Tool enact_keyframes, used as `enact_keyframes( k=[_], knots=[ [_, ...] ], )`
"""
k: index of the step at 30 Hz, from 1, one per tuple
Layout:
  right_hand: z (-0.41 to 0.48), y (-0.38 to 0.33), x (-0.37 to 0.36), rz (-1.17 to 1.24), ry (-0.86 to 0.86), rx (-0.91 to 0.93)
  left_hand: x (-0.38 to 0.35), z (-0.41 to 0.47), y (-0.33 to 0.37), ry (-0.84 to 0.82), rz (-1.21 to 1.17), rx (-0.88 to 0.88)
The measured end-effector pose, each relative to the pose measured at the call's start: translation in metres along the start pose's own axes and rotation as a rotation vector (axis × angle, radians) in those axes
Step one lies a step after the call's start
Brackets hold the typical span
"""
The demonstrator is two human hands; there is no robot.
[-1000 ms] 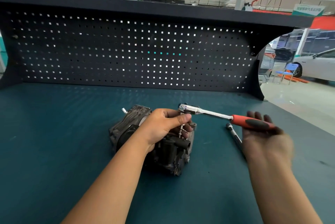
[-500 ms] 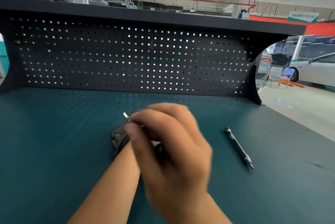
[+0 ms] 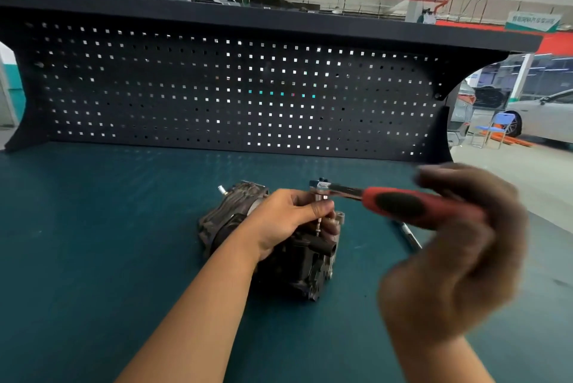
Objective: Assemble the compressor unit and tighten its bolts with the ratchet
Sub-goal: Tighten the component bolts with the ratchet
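The ratchet [image 3: 400, 206] is set over the compressor [image 3: 297, 261], mid-bench [image 3: 93, 243].
Its socket stem [image 3: 318, 221] is pinched upright by the left hand [image 3: 288, 221]; the handle, running right, is grasped by the blurred right hand [image 3: 459, 258].

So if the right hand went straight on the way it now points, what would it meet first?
Probably the pegboard at the bench's back; only bare mat seems to lie between. The right hand is blurred, so that's rough.
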State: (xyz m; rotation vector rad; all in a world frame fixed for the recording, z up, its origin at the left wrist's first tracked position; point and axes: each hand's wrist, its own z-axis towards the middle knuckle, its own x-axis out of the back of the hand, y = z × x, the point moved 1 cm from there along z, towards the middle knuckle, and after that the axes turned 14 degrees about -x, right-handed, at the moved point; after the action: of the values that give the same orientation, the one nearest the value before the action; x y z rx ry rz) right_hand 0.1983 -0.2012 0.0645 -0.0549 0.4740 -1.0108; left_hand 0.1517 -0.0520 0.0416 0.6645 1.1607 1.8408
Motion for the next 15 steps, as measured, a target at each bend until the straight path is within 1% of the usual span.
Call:
enact_keyframes(
  k=[2,4,5,7,9,11,13,15],
  knots=[
    [0.015,0.026,0.028,0.002,0.203,-0.201,-0.002,-0.003,0.004,-0.006,-0.032,0.019],
    [0.017,0.054,0.044,-0.010,0.331,-0.496,-0.002,-0.004,0.005,-0.007,-0.022,0.019],
    [0.017,0.069,0.048,-0.002,0.358,-0.653,-0.002,-0.004,0.007,-0.006,-0.014,0.030],
    [0.018,0.102,0.050,-0.048,0.342,-0.996,-0.003,-0.004,0.009,-0.008,-0.011,0.036],
    [0.022,0.127,0.042,-0.053,0.248,-1.378,-0.003,-0.004,0.009,-0.009,-0.013,0.039],
    [0.014,0.145,0.029,0.057,0.140,-1.694,-0.003,-0.004,0.008,-0.011,-0.009,0.040],
    [0.003,0.154,0.019,0.188,0.071,-1.881,-0.003,-0.003,0.008,-0.022,0.006,0.041],
    [-0.002,0.156,0.014,0.399,0.122,-1.938,-0.004,-0.003,0.008,-0.022,0.005,0.045]
  ],
)
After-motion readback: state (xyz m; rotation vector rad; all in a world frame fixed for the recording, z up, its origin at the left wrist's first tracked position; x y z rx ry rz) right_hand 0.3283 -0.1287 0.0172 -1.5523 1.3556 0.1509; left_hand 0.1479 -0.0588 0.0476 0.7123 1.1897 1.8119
